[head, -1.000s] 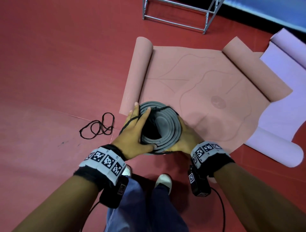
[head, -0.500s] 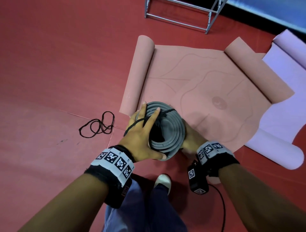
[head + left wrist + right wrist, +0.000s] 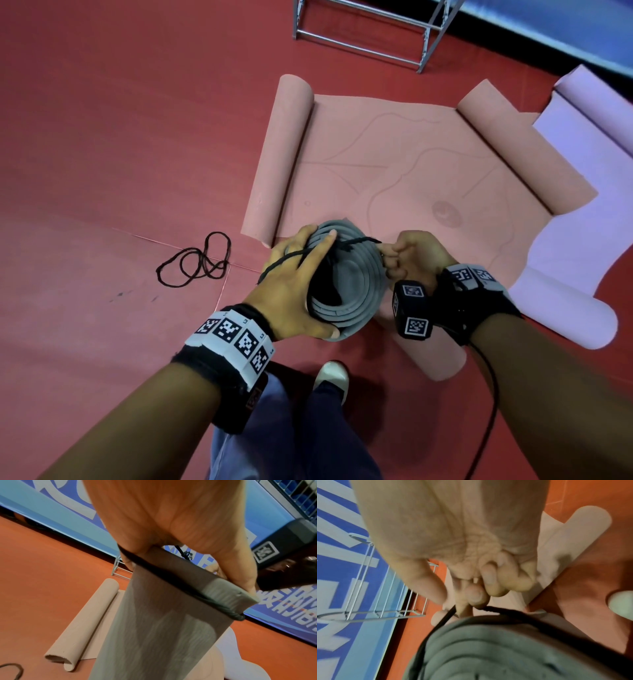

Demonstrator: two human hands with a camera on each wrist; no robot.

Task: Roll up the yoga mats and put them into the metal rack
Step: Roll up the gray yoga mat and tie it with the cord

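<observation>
Fingers of the right hand (image 3: 416,258) pinch the black cord (image 3: 356,242) while the left hand (image 3: 294,291) grips the upright rolled grey mat (image 3: 356,291) near the pink mat (image 3: 394,164); tying underway, next cinch it, then carry to the far metal rack (image 3: 370,34)

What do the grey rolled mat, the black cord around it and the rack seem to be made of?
Grey mat: probably soft foam or rubber, matte; its thick layers coil without creasing, with a fine texture in the left wrist view.
Black cord: seems twisted or braided textile; thin, limp, fuzzy at the knot.
Rack: metal, silver, slightly shiny; thin straight bars and wires.
</observation>
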